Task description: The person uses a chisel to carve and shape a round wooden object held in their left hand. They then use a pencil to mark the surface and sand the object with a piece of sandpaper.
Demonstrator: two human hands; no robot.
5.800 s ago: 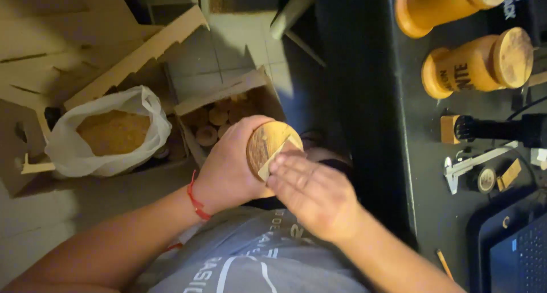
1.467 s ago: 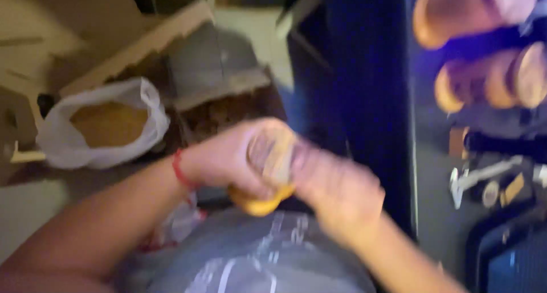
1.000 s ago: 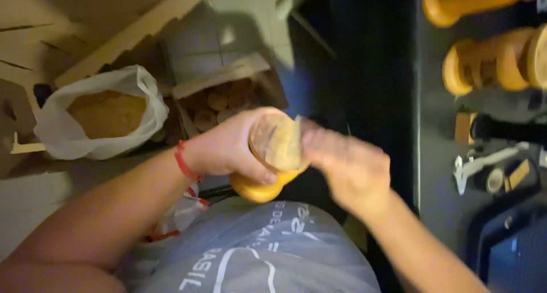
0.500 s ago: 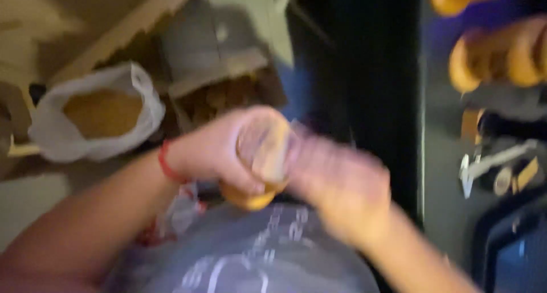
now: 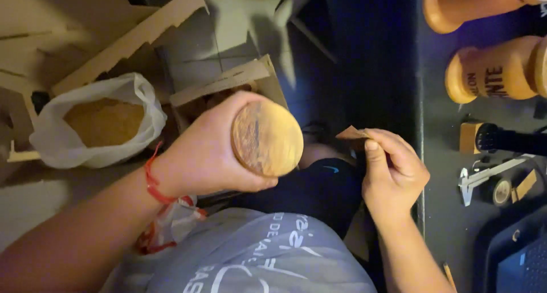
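The wooden jar [image 5: 266, 138] sat at the centre of the view, its round lid end facing the camera, wrapped in the left hand [image 5: 213, 148], whose fingers curled around its body from the 9 o'clock side. At 3 o'clock from the jar, apart from it, the right hand [image 5: 393, 170] pinched a small brown scrap [image 5: 352, 134], thumb pressed against the bent fingers; whether it was sandpaper or card could not be told. A red string [image 5: 152, 179] circled the left wrist. Below both hands, at 6 o'clock, lay the person's grey shirt [image 5: 256, 259] with pale lettering, and dark cloth between the hands. At 10 o'clock from the jar a white plastic bag [image 5: 137, 99] held tan sawdust-like powder [image 5: 102, 121], on the floor. Just behind the jar, at 12 o'clock, an open cardboard box [image 5: 239, 79] showed, with flat wooden offcuts [image 5: 131, 39] farther out at 11 o'clock. At 3 o'clock, beyond the right hand, the dark surface [image 5: 444, 213] carried two more orange-brown jars [image 5: 496, 76] lying on their sides at 1 to 2 o'clock, a black cylindrical tool [image 5: 513, 139], a metal caliper [image 5: 490, 176], a small roll of tape [image 5: 501, 191] and, at 4 o'clock, the corner of a dark blue tray [image 5: 518, 259].
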